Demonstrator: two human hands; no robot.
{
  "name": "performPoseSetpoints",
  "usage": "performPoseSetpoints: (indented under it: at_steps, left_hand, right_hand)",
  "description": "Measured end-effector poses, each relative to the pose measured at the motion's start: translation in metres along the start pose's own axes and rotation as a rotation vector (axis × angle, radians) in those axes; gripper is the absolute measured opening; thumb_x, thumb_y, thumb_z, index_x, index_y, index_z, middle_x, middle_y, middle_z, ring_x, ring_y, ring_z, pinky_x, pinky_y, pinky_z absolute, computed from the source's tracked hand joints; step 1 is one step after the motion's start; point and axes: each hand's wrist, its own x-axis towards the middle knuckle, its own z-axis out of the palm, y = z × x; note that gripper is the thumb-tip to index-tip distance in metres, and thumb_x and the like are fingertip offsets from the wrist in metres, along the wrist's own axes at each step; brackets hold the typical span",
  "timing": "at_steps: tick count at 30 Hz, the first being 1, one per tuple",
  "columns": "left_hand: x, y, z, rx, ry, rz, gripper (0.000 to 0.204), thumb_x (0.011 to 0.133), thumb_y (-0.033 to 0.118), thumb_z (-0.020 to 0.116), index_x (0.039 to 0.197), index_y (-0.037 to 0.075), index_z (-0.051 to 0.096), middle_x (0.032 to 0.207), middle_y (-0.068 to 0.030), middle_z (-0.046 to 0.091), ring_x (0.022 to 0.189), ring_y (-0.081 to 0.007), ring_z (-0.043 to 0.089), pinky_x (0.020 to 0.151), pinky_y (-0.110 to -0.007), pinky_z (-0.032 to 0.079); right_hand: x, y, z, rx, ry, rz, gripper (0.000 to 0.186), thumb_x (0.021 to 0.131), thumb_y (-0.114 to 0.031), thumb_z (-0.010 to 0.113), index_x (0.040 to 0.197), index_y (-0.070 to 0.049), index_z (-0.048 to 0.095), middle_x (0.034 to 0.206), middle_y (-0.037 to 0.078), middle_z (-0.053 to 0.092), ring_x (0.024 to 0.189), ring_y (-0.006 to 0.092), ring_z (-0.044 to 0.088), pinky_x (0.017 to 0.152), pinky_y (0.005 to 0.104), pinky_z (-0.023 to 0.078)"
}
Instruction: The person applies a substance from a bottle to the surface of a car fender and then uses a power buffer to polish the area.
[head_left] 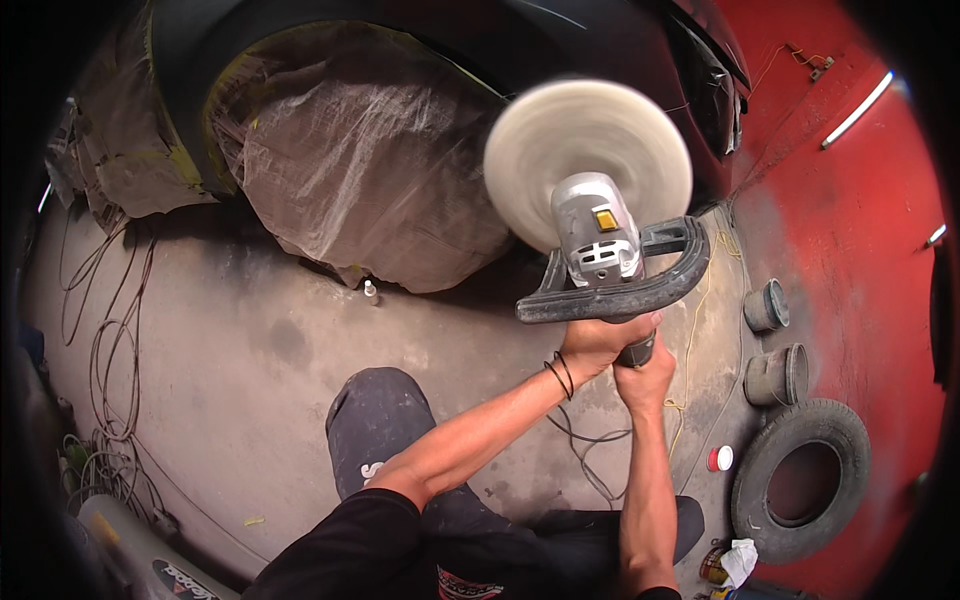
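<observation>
A rotary polisher [598,225] with a silver head and a black loop handle is held out in front of me. Its round off-white pad [540,130] is smeared by spinning and lies close to the dark car body [400,25]; whether they touch I cannot tell. My left hand [597,342], with dark bands at the wrist, is closed around the polisher's body just behind the loop handle. Further back, my right hand [645,378] wraps the rear grip. A masking sheet [350,150] covers the car's wheel area, its edge lined with yellowish tape.
Cables [115,340] lie coiled on the concrete floor at left, and another cord [590,440] trails below the polisher. Along the red wall [850,220] stand two buckets [768,305] and a tire [800,480]. A small white bottle [370,290] stands near the sheet.
</observation>
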Motion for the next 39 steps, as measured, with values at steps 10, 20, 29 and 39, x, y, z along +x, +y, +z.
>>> performPoseSetpoints:
  at_steps: [10,20,29,39]
  left_hand:
    - [-0.029,-0.107,0.044,-0.697,0.096,-0.342,0.07,0.093,0.038,0.088,0.145,0.006,0.054,0.138,-0.0082,0.064,0.132,-0.0207,0.062,0.123,-0.043,0.046]
    - [0.013,-0.003,0.096,-0.529,-0.031,-0.043,0.064,0.09,0.033,0.091,0.139,0.007,0.059,0.127,-0.006,0.065,0.118,-0.0179,0.066,0.108,-0.039,0.055]
    - [0.037,0.107,0.044,-0.243,0.281,0.362,0.032,0.091,0.021,0.091,0.111,0.005,0.073,0.102,-0.0023,0.074,0.089,-0.0122,0.072,0.087,-0.032,0.061]
    - [-0.017,0.0,0.012,0.321,0.353,0.227,0.037,0.083,0.02,0.094,0.11,0.003,0.075,0.106,-0.0022,0.075,0.095,-0.0121,0.07,0.089,-0.033,0.06]
  right_hand:
    - [0.036,-0.012,-0.14,-0.92,-0.318,-0.278,0.03,0.075,-0.02,0.083,0.098,-0.008,0.068,0.089,0.016,0.074,0.083,0.0419,0.074,0.073,0.0523,0.058]
    - [0.076,-0.094,-0.165,-0.836,-0.096,-0.478,0.03,0.073,-0.012,0.082,0.099,-0.008,0.068,0.085,0.016,0.073,0.08,0.0415,0.074,0.07,0.0498,0.056]
    - [0.109,-0.146,-0.067,-0.516,-0.202,-0.472,0.03,0.074,-0.017,0.085,0.099,-0.009,0.069,0.085,0.018,0.076,0.083,0.0424,0.075,0.074,0.0497,0.058]
    - [0.006,0.008,-0.028,-0.082,-0.218,-0.015,0.037,0.074,-0.011,0.084,0.11,-0.005,0.075,0.092,0.018,0.079,0.087,0.0335,0.08,0.081,0.0404,0.06]
